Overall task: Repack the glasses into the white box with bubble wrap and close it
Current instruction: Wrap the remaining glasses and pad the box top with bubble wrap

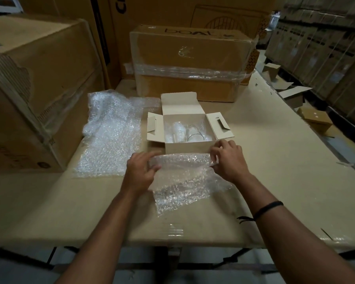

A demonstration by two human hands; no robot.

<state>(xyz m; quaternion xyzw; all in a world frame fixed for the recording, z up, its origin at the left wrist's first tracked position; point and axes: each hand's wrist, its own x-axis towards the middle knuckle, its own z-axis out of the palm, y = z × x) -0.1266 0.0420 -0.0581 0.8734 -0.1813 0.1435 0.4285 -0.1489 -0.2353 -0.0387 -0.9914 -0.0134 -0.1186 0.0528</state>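
Observation:
The white box [188, 147] stands open on the cardboard-covered table, its lid flap up at the back and both side flaps spread out. Inside lie a bare glass [194, 133] and a bubble-wrapped one [177, 131] to its left. Just in front of the box a sheet of bubble wrap [180, 181] is rolled around something I cannot make out. My left hand [140, 171] grips the left end of that roll. My right hand [228, 158] pinches its right end, close to the box's front right corner.
A larger loose sheet of bubble wrap [111, 132] lies left of the box. A taped brown carton [190, 62] stands right behind it, and a big carton [35, 87] at the left. Small boxes [316, 119] and scraps lie on the floor to the right.

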